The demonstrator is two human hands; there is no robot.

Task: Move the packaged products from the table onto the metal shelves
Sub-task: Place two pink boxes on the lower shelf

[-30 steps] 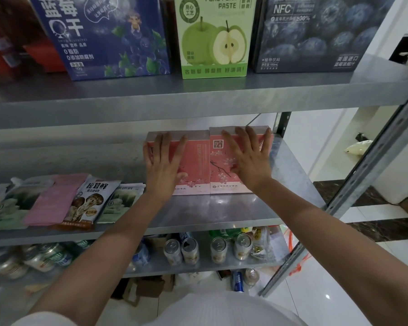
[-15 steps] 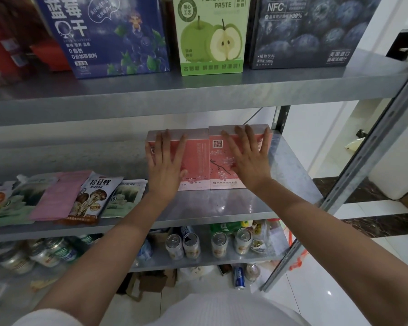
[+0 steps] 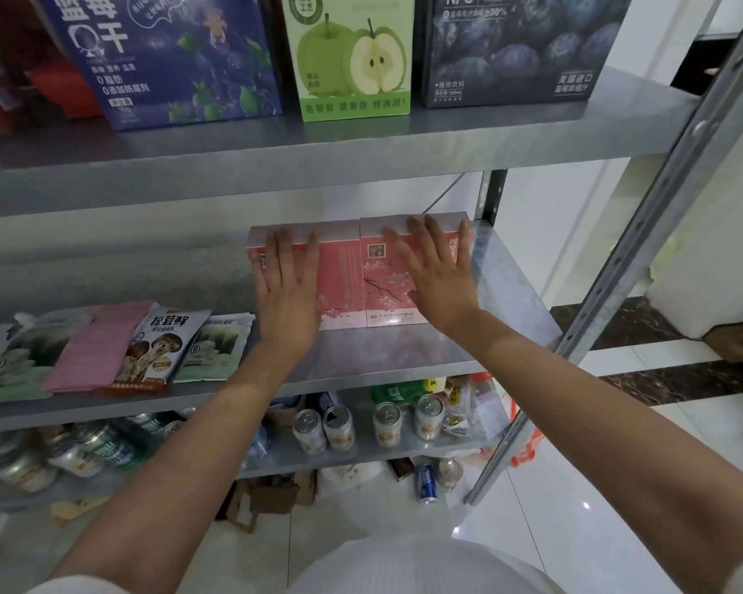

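Across the whole view, metal shelves (image 3: 361, 165). At 12 o'clock on the upper tier, three tall cartons (image 3: 352, 57). At centre on the middle tier, two pink boxes (image 3: 344, 285), side by side and touching. Flat on the left one, left hand (image 3: 288, 302), fingers straight, gripping nothing; on the right one, right hand (image 3: 438, 289), likewise. At 9 o'clock, flat pouches (image 3: 164, 336); at 6, cans (image 3: 387, 422).

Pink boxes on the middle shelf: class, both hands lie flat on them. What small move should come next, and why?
Probably lift the left hand and right hand straight off and draw them back. The two pink boxes lie flat side by side, edges touching, well in from the shelf front. Both hands only press with straight fingers, so nothing needs releasing.
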